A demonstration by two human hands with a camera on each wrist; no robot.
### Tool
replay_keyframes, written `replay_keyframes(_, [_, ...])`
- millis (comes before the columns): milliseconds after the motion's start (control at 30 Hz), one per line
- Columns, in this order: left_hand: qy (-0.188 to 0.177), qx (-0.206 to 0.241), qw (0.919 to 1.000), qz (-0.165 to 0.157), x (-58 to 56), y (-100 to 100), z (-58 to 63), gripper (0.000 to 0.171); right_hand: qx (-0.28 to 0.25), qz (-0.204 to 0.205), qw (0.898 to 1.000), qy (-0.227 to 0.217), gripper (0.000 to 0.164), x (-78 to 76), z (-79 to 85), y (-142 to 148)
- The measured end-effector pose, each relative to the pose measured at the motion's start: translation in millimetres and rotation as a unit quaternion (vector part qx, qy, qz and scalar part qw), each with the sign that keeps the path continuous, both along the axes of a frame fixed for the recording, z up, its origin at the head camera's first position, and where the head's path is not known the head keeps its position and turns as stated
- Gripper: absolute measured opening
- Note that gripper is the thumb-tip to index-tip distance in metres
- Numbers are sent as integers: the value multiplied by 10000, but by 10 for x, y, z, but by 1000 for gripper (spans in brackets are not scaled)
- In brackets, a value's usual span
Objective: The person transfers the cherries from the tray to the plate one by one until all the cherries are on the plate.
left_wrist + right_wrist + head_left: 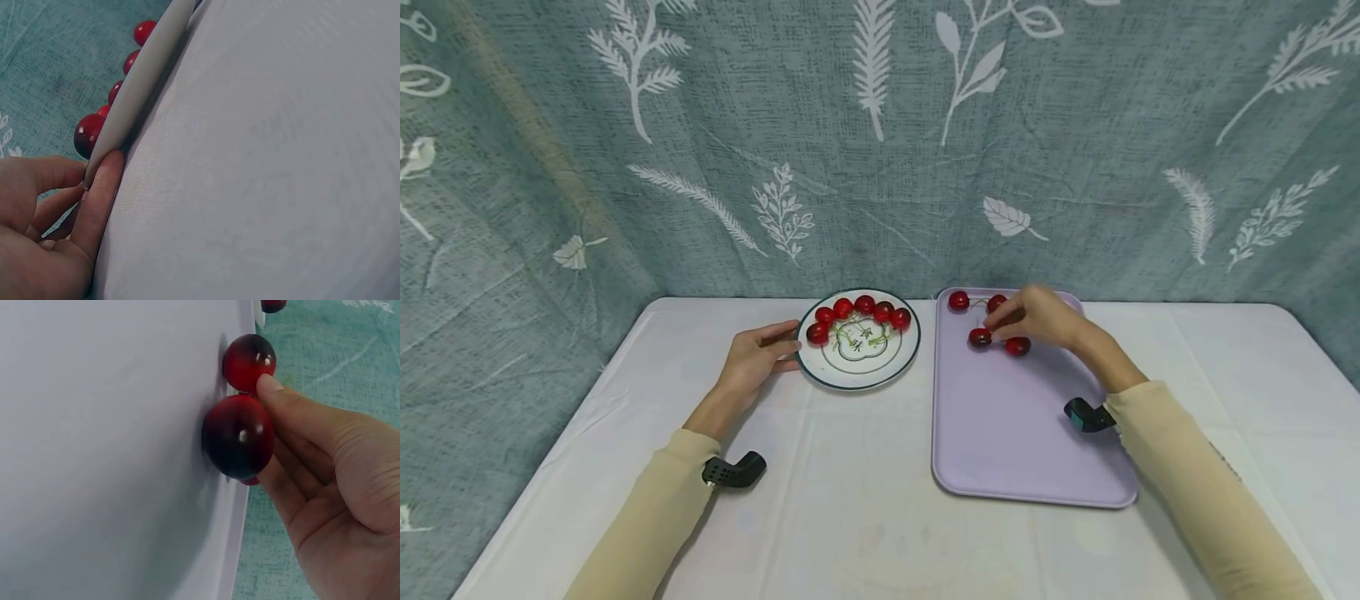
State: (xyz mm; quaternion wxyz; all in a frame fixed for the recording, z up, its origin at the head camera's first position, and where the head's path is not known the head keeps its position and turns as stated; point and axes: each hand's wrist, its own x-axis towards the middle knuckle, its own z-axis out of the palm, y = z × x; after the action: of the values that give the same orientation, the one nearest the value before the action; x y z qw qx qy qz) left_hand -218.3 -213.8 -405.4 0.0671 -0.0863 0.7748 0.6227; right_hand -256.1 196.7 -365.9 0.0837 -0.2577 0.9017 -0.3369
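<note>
Left hand (754, 357) pinches the plate (850, 373) at left. Right hand (1039, 317), fingers barely parted, touches the near-left cherry (978, 338) on the tray (1015, 433) — whether gripping, I cannot tell.

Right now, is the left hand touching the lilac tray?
No, the left hand grips the edge of the dark-rimmed white plate, apart from the lilac tray.

backdrop: teal fabric curtain (760, 92) with white leaf-and-sprig prints (872, 58), lightly creased, filling the rear and continuing past both sides of the table (1247, 367) | furniture: that table, rounded back corners, white tablecloth (850, 500) with faint fold lines | light: soft, even; shadows muted
</note>
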Motion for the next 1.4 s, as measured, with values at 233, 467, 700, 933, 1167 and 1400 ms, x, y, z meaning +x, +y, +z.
replay_keyframes(233, [40,-27,10000,-2,2,0,2,48,175,29,9994,284,13,25,-54,26])
replay_keyframes(467, [63,-5,10000,-30,8,14,21,49,-29,-148,9998,88,25,45,2,121])
replay_keyframes(700, [104,14,9999,-23,-3,10,12,49,-153,-207,9997,56,20,69,-3,207])
replay_keyframes(933, [86,5,10000,11,-12,14,-2,48,-220,-360,9990,-124,17,105,-41,242])
replay_keyframes(1167, [71,-49,10000,19,-11,12,-11,48,-568,-242,9955,-713,24,153,3,324])
replay_keyframes(1400, [32,-76,10000,32,3,8,-8,48,-1214,-280,9783,-1657,28,166,29,356])
